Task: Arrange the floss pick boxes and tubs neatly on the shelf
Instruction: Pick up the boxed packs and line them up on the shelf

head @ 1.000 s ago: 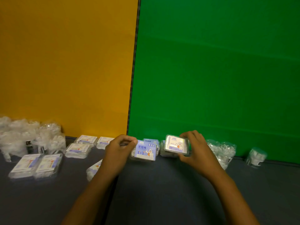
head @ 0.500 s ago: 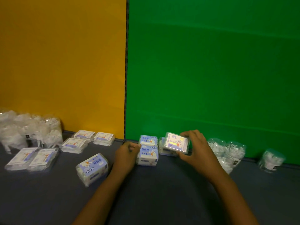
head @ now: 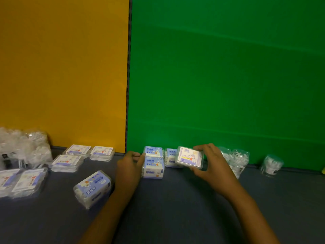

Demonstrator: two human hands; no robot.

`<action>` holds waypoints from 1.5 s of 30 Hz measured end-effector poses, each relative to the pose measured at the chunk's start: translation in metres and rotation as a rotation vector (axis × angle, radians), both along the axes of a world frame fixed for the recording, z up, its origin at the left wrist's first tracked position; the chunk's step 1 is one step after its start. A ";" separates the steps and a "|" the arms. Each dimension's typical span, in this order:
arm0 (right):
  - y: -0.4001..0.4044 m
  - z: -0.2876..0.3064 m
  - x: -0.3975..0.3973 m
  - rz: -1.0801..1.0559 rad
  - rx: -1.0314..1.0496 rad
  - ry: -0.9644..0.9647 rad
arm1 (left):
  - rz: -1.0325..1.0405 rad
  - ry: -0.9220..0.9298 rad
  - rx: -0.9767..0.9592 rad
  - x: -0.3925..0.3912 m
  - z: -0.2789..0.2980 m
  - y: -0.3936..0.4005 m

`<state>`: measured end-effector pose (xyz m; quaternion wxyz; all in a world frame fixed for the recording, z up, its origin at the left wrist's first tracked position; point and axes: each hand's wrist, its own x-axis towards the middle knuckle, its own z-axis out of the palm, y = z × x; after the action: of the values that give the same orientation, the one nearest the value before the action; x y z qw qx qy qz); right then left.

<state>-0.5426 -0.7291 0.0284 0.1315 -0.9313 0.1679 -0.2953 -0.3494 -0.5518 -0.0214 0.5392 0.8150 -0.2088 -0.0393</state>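
Note:
My right hand point(head: 213, 166) grips a flat clear floss pick box point(head: 190, 157) with a white and purple label, lifted above the dark shelf point(head: 175, 208). My left hand point(head: 129, 167) touches the left side of a blue "1+1" floss pack point(head: 153, 167), fingers curled against it. Behind that stands another blue pack point(head: 153, 151), and a third point(head: 171, 157) sits partly hidden behind the held box. A further blue pack point(head: 93, 188) lies tilted on the shelf at the left.
Flat clear boxes point(head: 72, 156) lie in rows at the left, with clear bags of picks point(head: 22, 147) behind them. Clear tubs point(head: 236, 159) and one small tub point(head: 270, 164) stand at the right against the green wall point(head: 228, 85). An orange wall point(head: 61, 67) backs the left.
My left hand set the blue pack down in front of the rear pack and now rests at its side. My right hand keeps the flat box raised, almost unmoved.

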 end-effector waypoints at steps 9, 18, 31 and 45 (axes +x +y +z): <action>0.007 0.003 -0.033 -0.042 -0.008 -0.031 | -0.177 -0.658 0.392 -0.019 0.037 0.011; -0.004 0.019 -0.085 -0.084 0.021 -0.106 | -0.333 -0.822 0.383 -0.068 0.071 -0.009; -0.059 0.039 -0.244 -0.167 -0.064 -0.131 | -0.407 -0.888 0.318 -0.210 0.085 -0.072; -0.127 0.012 -0.392 -0.229 0.004 -0.123 | -0.451 -0.885 0.338 -0.350 0.068 -0.148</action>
<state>-0.9350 -0.8563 0.0401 0.1089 -0.8859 0.2655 -0.3643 -0.6997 -0.6998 0.0471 0.2384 0.7641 -0.5775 0.1607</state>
